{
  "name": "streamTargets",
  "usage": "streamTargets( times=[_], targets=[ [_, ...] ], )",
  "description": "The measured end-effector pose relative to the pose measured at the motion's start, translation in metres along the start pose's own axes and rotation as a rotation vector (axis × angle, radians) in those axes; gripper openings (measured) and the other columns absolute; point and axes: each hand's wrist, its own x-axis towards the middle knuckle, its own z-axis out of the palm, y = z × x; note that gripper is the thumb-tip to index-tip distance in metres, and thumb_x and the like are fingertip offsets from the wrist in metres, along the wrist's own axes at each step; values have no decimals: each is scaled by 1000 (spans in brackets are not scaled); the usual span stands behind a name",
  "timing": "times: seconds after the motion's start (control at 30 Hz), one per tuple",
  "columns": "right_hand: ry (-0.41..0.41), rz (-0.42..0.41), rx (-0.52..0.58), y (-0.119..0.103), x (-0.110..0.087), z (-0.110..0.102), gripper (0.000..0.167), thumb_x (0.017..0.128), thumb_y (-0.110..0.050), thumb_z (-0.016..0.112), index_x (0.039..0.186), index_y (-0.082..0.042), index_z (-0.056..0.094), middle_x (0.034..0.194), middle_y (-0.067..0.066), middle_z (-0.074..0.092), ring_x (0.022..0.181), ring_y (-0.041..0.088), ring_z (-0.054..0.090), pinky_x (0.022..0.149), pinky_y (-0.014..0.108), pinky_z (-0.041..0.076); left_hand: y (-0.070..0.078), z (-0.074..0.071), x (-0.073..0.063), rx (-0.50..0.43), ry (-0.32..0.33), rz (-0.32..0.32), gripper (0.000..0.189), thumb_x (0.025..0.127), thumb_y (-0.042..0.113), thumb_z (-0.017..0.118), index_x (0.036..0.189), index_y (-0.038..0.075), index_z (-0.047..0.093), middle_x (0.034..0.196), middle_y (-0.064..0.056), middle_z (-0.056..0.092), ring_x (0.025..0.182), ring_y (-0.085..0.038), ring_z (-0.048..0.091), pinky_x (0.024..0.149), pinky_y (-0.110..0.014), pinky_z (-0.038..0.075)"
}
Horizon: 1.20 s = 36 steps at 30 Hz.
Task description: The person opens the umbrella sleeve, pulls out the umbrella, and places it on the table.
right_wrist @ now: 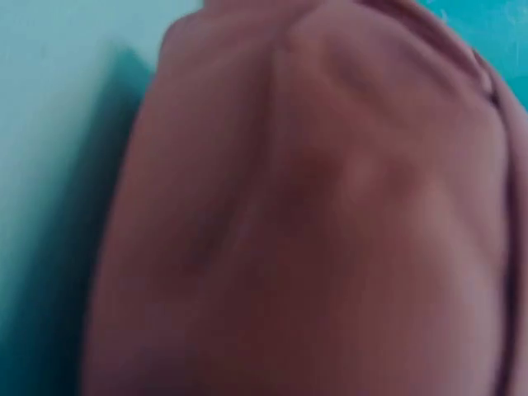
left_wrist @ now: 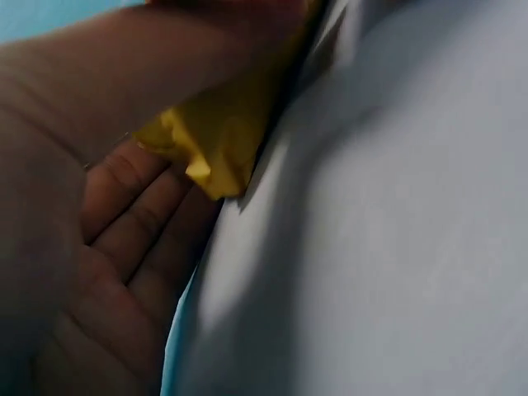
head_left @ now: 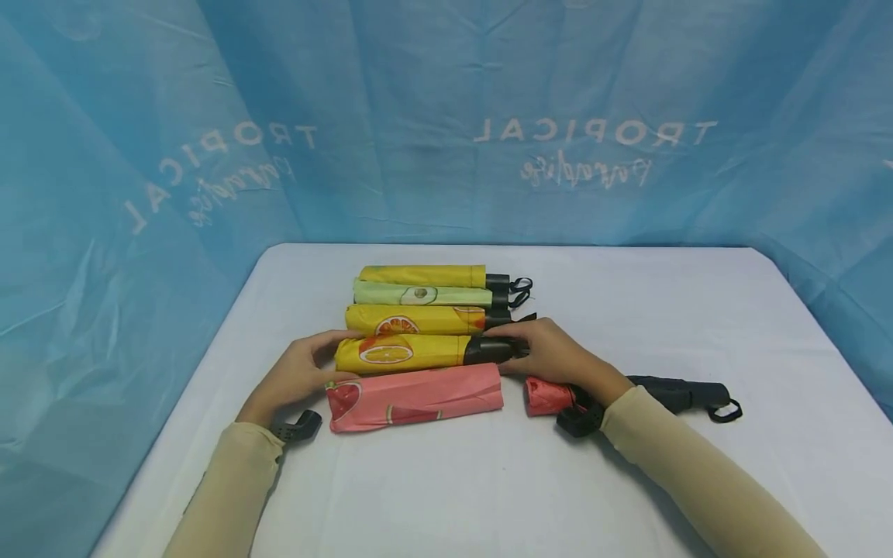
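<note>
On the white table (head_left: pixel 391 488), the near yellow umbrella (head_left: pixel 401 354) lies crosswise at the front of a row of four, its dark handle (head_left: pixel 484 350) to the right. The left hand (head_left: pixel 293 377) grasps its fabric end, thumb on the near side, fingers on the far side. The right hand (head_left: pixel 554 350) grasps the handle end in the same manner; the right wrist view shows only the back of that hand, so its firmness cannot be told.

For good alignment, judged from this layout:

1. Shift both ends together, parallel to the middle yellow umbrella (head_left: pixel 370 318) just behind.
2. Apply light, even pressure. The fabric end appears puckered in the left wrist view and may crease further.
3. Match the handle direction of the green umbrella (head_left: pixel 453 297) and far yellow umbrella (head_left: pixel 422 275).
4. Release both ends evenly; a one-sided release could roll the umbrella.

Caution: the slanted pink sleeve (head_left: pixel 432 399) lies just in front; a low thumb could drag it. Lift the right forearm clear of the red roll (head_left: pixel 544 397) and black cylinder (head_left: pixel 698 394); the arm hides whether these join.
</note>
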Motion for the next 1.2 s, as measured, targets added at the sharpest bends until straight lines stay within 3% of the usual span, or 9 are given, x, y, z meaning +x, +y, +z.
streamTargets(
  times=[0.17,0.33,0.47,0.57,0.7,0.8,0.97,1.2],
  targets=[
    [23,0,-30,-4,-1,1,53,87,-25,84,137,-23,67,129,0,69,106,14,66,89,39,55,2,2,-1,-26,25,15,69,76,50,89,138,31,64,148,-2,54,143,-31,40,114,-57,36],
    [62,30,22,-2,-5,-2,48,86,-32,85,132,-27,71,124,-2,71,99,14,65,82,36,53,3,4,-1,-82,41,42,69,76,50,89,136,25,65,140,0,60,133,-26,52,109,-51,44],
    [106,92,218,-1,-8,-8,46,84,-37,86,127,-31,73,115,-3,73,85,16,64,71,33,52,6,1,0,-152,53,64,69,79,43,89,138,17,63,134,-4,63,117,-23,63,97,-36,54],
    [150,143,423,-2,-10,-13,45,83,-38,87,125,-32,74,111,-3,74,88,19,69,73,34,55,11,-1,1,-244,75,103,64,84,30,87,139,11,61,132,-9,63,107,-21,67,89,-26,57],
    [204,181,644,-6,-12,-17,48,83,-36,87,128,-27,72,117,2,74,105,22,69,85,35,56,25,-4,2,-408,95,152,57,90,17,81,141,6,57,133,-14,60,107,-19,67,90,-26,56],
    [239,211,736,-5,-16,-20,52,83,-36,87,131,-23,71,122,4,72,111,24,67,89,33,55,40,-3,3,-504,84,181,56,93,13,77,144,8,55,134,-15,58,110,-21,65,91,-28,56],
    [270,229,757,-4,-21,-28,54,84,-35,86,133,-22,69,124,6,70,112,24,66,91,33,55,64,-4,4,-567,47,233,57,91,4,78,144,9,56,136,-17,55,109,-25,62,88,-30,58],
    [263,189,747,-11,-30,-45,50,85,-29,86,132,-21,71,124,5,70,104,27,61,86,46,51,93,-11,3,-577,7,249,60,88,0,79,143,7,56,138,-17,54,110,-26,62,87,-31,58]
  ],
)
